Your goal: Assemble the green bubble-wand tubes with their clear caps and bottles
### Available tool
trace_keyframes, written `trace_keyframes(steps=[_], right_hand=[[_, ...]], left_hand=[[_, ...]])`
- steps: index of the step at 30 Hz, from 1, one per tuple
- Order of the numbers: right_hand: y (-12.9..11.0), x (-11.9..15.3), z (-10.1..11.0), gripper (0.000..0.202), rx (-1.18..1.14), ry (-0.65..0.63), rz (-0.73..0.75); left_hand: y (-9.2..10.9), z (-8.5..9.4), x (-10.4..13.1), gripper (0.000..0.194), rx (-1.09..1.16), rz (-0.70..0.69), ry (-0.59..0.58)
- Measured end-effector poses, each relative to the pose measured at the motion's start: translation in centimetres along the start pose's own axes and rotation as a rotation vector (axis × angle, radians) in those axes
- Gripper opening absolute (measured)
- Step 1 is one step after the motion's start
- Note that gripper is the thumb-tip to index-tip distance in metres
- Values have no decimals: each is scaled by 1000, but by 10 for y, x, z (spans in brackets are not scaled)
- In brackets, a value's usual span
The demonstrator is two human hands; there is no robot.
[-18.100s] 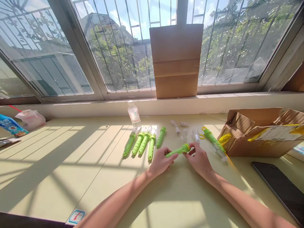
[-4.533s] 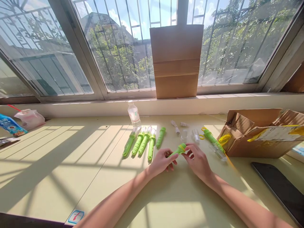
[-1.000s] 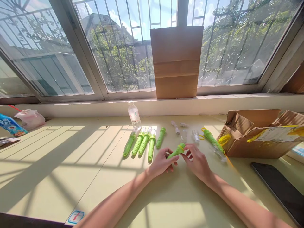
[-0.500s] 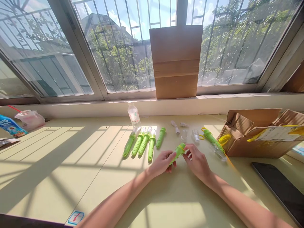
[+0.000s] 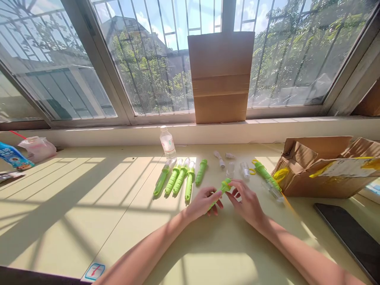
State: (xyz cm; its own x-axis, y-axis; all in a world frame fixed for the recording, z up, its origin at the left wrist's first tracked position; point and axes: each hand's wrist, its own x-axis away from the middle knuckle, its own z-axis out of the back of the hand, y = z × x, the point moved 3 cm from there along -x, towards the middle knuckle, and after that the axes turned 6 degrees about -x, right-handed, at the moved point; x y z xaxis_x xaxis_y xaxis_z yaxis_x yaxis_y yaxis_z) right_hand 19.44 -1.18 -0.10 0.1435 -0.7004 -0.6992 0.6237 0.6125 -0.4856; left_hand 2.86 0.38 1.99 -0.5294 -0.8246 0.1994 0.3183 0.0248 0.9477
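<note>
A bright green plastic handle (image 5: 225, 186) with a ridged, threaded-looking neck is tilted up to the right between my hands. My left hand (image 5: 204, 202) wraps its lower part, thumb lying along it. At the collar, the thumb and index fingertips of my right hand (image 5: 245, 201) close on the same handle, the other fingers curled. Left of it lie several green handles with clear tops (image 5: 178, 180) and one green handle without a clear top (image 5: 201, 172). Small clear and white parts, including a clear cup (image 5: 230, 170) and a clear cylinder (image 5: 245, 170), lie just beyond my hands.
A green piece with a clear tube (image 5: 267, 177) rests by an opened cardboard box (image 5: 317, 180). A water bottle (image 5: 168, 143) stands behind the handles. At right lies a black phone (image 5: 347, 237); far left, a blue packet (image 5: 14, 156). Cardboard (image 5: 221, 79) leans against the window.
The green handle has turned and dropped slightly between my hands. My left fingers have loosened a little; my right fingertips have shifted at the collar.
</note>
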Motion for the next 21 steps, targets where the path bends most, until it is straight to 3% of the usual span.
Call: trace_keyframes(steps=[6,21], right_hand=[[-2,0,1,24,-36,-9,25],[1,1,1,13,-81,63,7]], left_hand=[[-1,2,-1,52,28,-17,-30],[0,2,1,51,53,34,-32]])
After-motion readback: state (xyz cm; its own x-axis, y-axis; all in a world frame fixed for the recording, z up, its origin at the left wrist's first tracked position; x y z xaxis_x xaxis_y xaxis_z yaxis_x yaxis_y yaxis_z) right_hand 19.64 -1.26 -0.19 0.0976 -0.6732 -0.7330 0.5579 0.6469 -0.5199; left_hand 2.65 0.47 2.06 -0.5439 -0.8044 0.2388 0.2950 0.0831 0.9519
